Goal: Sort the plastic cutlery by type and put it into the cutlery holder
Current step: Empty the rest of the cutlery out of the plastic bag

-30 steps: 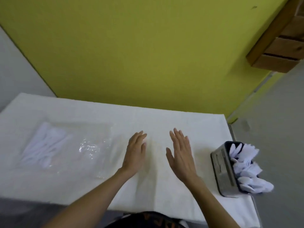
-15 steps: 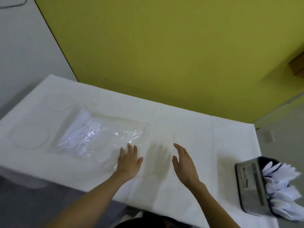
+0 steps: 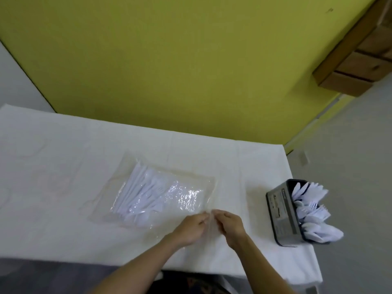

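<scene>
Both hands, left [image 3: 192,227] and right [image 3: 229,224], pinched the bag [image 3: 169,196] edge at 6 o'clock; cutlery [image 3: 142,194] lay inside. Holder [image 3: 280,213] at 3 o'clock, full of white pieces.

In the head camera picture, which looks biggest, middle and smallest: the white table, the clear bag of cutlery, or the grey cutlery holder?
1. White table, biggest by far.
2. Clear bag of cutlery.
3. Grey cutlery holder, smallest, though it stands nearer the picture's edge, where a wide lens may distort its size.

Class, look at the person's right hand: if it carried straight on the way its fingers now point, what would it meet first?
The right hand points left, so it would probably meet the left hand first, at the clear plastic bag edge both appear to pinch.
</scene>
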Demonstrator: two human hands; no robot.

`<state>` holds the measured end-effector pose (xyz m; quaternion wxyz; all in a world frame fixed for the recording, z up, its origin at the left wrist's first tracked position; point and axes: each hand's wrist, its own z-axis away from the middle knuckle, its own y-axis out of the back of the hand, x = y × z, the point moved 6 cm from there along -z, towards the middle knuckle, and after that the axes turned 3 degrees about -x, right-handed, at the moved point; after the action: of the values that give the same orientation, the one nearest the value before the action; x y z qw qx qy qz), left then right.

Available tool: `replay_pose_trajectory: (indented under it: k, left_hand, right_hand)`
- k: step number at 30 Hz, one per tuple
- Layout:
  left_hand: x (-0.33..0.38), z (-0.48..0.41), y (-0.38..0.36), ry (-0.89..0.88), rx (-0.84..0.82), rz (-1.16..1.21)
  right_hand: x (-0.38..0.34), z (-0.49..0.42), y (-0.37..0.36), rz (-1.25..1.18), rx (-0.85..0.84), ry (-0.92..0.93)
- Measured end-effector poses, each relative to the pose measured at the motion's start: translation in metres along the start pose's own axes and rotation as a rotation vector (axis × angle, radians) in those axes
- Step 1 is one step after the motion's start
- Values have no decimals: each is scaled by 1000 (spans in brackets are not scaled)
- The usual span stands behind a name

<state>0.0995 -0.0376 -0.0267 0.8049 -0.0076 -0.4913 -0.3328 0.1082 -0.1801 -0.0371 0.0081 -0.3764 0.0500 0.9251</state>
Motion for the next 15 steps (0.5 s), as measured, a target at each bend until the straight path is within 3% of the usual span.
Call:
replay_pose_trajectory:
  k: [5,11,15]
  left_hand:
    - [11,2,12,18,181,436]
    - [22,3,22,-2,276,585]
    - [26,6,21,-25,242,573]
  right_hand:
    - [-8,5,-5,-196,-162,-1]
    - [-17,11,-18,-504,-279,-21]
    - [-19,15,-15,-544,-287,25]
